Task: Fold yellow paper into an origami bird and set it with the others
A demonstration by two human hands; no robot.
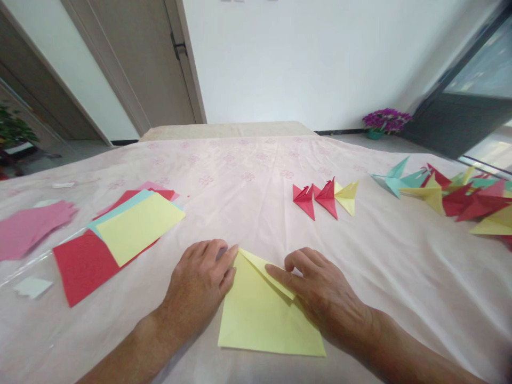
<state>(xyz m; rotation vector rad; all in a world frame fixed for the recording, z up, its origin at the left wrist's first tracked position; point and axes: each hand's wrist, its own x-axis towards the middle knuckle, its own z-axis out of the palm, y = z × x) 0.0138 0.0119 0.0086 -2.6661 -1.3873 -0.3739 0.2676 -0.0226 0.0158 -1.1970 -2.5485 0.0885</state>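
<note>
A sheet of yellow paper (pixel 264 325) lies in front of me, its upper right corner turned over into a slanting narrow flap. At the sheet's upper left corner, my left hand (pixel 204 272) is closed, thumb and forefinger on the paper's edge. My right hand (pixel 316 282) holds the flap at the right side, the forefinger along it and the other fingers curled. What lies under the right palm is hidden. Beyond the hands stand two red folded paper cranes (pixel 326 198) and a yellow paper crane (pixel 349 197) in a row.
Red paper (pixel 84 266) and a yellow sheet (pixel 140 226) overlap on the left, with pink paper (pixel 32 229) further out. White scraps (pixel 34 286) lie nearby. Several mixed-colour cranes (pixel 460 197) are heaped at the right. A pale flowered cloth (pixel 240 186) covers the table.
</note>
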